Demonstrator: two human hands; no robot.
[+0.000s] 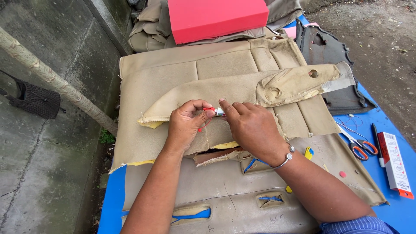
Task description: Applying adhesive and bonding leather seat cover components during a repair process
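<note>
Head view — red box point(216, 17) at top, red-white carton point(394, 164) far right

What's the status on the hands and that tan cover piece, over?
Left hand and right hand pinch a small red-and-white tool together. Both over the tan cover piece on stacked covers. Scissors lie clear, right, on the blue table.

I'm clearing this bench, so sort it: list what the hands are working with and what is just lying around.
In use:
- left hand and right hand, pinching a small red-and-white tool
- long tan cover piece under them

Lying about:
- orange-handled scissors
- red box
- pen
- red-and-white carton
- dark panel
</note>
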